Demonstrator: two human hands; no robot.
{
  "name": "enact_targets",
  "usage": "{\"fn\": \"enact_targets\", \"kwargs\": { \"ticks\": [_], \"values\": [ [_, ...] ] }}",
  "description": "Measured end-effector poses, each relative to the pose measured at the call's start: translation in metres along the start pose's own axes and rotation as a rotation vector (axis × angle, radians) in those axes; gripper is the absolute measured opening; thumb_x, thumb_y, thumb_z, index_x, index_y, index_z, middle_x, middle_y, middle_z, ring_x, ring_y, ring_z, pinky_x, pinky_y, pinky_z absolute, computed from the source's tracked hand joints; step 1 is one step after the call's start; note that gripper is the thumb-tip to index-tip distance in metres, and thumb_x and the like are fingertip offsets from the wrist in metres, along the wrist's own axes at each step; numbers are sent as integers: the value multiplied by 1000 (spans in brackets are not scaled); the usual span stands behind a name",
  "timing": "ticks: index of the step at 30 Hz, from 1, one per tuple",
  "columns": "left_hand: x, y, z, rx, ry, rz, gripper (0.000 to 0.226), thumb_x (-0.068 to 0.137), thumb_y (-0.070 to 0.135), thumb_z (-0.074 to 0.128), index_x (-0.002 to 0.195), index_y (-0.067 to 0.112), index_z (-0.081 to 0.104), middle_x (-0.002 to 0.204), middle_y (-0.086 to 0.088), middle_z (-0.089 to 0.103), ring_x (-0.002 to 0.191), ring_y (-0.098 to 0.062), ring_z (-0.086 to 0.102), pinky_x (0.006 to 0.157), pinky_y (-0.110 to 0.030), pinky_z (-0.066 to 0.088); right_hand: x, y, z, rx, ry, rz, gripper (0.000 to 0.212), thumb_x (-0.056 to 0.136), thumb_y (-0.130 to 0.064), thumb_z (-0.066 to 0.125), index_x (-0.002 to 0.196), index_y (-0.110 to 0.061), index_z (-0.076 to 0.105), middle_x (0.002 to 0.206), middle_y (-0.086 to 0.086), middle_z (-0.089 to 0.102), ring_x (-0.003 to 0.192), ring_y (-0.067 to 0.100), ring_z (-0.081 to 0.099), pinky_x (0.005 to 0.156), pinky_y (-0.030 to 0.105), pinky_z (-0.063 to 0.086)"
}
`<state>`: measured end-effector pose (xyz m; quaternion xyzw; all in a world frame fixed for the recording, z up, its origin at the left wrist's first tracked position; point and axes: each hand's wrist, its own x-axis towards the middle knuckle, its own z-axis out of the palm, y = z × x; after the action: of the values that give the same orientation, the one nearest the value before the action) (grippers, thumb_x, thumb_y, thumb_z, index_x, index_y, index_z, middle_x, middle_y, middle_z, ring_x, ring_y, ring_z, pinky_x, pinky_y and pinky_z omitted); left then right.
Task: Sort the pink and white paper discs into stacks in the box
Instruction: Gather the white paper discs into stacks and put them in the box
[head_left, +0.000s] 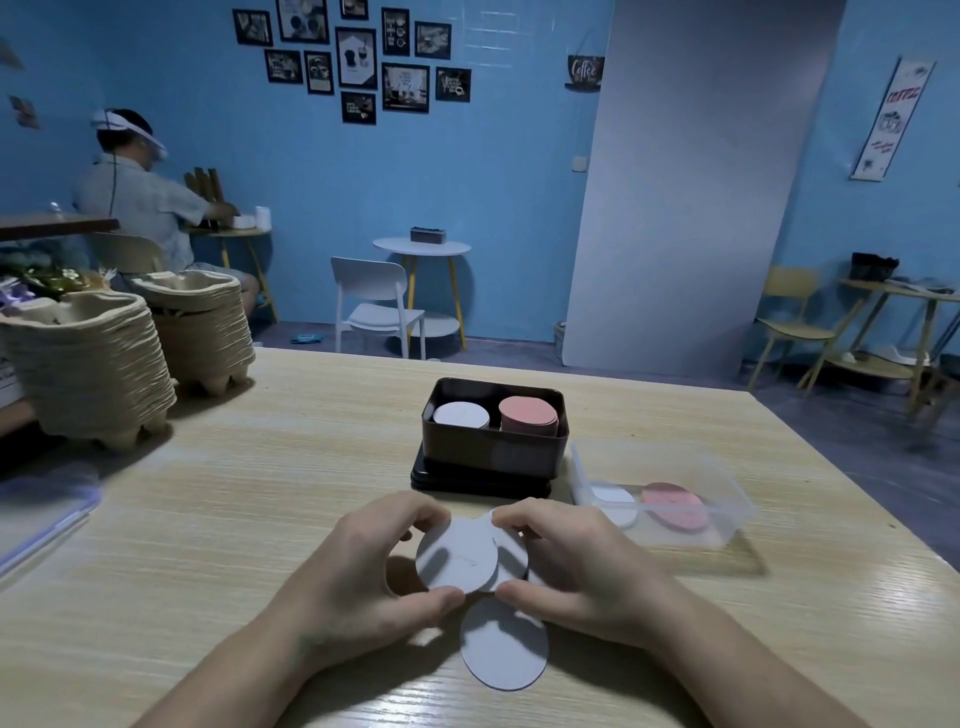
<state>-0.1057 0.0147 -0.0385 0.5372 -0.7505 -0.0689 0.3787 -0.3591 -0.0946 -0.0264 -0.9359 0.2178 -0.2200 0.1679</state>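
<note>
Several white discs (457, 556) held fanned just in front of the box (493, 449).
Both the left hand (363, 566) and right hand (576, 566) pinch these discs by their rims; 1 loose disc (504, 649) lies on the table (260, 493) beneath. Light, bendy paper probably slides apart, so edge pinches look best.

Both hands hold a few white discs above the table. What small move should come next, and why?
Probably push the white discs together into one even pile. They lie fanned out between the left hand and the right hand, so they would not sit neatly on the white stack in the box, left of the pink stack.
</note>
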Motion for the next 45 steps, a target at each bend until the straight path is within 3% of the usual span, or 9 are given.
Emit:
{"fn": "enact_targets", "kwargs": {
  "ticks": [4,9,14,17,21,25,34,39,45],
  "values": [
    [2,3,5,23,30,46,45,80,50,82,115,28,65,109,24,67,104,2,64,88,-22,51,2,-4,2,60,36,-40,50,90,-50,76,132,-29,58,112,-18,67,101,1,65,85,32,56],
    [7,4,12,40,60,90,42,81,47,85,111,25,65,108,18,68,102,-3,65,83,-34,57,3,1,7,108,81,-56,51,89,-47,78,133,-26,61,120,-15,70,109,2,67,90,34,57],
    [3,2,16,-18,98,97,42,83,52,82,109,25,62,120,16,69,115,-3,66,84,-33,61,4,2,10,141,138,-109,27,90,-42,79,107,-24,68,114,-6,74,112,11,70,86,37,58],
    [2,2,15,-61,96,72,43,82,53,83,111,27,64,120,17,69,114,-6,67,86,-35,60,4,4,9,222,185,-109,21,88,-31,84,95,-16,71,109,-7,74,107,6,69,84,28,56],
    [4,2,13,-75,85,96,33,84,47,84,102,24,67,111,18,72,98,-9,70,80,-35,58,2,7,10,263,204,-100,22,86,-32,85,95,-15,74,116,-1,76,122,2,65,91,24,55],
    [4,0,15,-103,129,86,39,78,48,87,99,22,67,113,18,73,101,-9,72,82,-30,58,3,5,10,230,143,-110,26,87,-43,82,97,-21,71,128,2,72,133,1,58,98,34,56],
    [5,5,17,2,-17,122,37,80,48,85,100,33,57,116,20,67,105,-4,66,84,-32,56,4,1,1,31,43,-145,26,84,-44,80,95,-23,68,128,-5,67,116,6,64,90,29,55],
    [1,10,14,85,-46,122,30,86,51,76,100,33,57,100,22,56,86,-3,58,68,-33,54,1,9,-3,29,136,-53,31,84,-48,78,100,-24,67,120,-9,66,107,6,62,86,28,55],
    [7,21,12,147,-289,200,66,74,74,77,128,41,59,114,24,61,108,3,55,91,-24,48,2,13,3,38,120,22,32,86,-53,71,105,-29,62,127,-11,62,126,3,56,99,30,50]
  ]
}}
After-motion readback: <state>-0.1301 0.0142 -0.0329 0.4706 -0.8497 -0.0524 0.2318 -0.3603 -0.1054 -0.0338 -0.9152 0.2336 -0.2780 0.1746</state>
